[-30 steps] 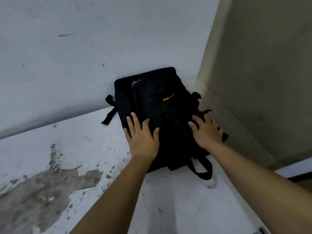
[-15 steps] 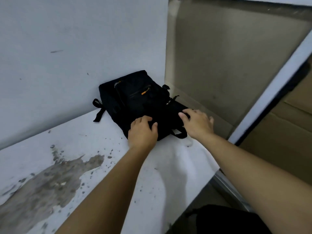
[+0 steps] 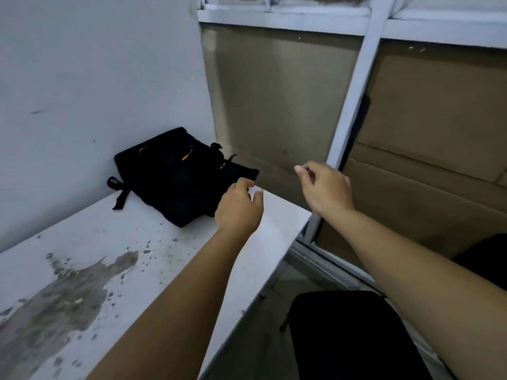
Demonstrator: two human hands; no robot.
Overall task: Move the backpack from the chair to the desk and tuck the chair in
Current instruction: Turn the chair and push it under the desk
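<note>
Against the pale wall (image 3: 82,78) ran the white desk (image 3: 115,242), its top blotched with a large grey-brown stain (image 3: 60,294) toward the near left and speckled around it. Beyond the desk's right end stood a white metal frame (image 3: 354,105) with brown cardboard panels (image 3: 428,127) behind it. Below, at the bottom right, the black seat of the chair (image 3: 348,335) sat apart from the desk's edge, with floor showing between them. On the desk's far right corner lay the black backpack (image 3: 170,182), flat, its back edge touching the wall, an orange zipper pull (image 3: 187,154) on its top face and 1 strap loop (image 3: 118,192) trailing off its left side onto the desk. The left hand (image 3: 238,209) hovered at the backpack's near right corner, fingers loosely curled with nothing between them; the fingertips overlapped the bag's edge in view, and whether they touched it could not be told. The right hand (image 3: 326,187) hung in the air to the right of the backpack, clear of it and past the desk's end, its fingers (image 3: 300,170) bent inward and relaxed, gripping nothing.
</note>
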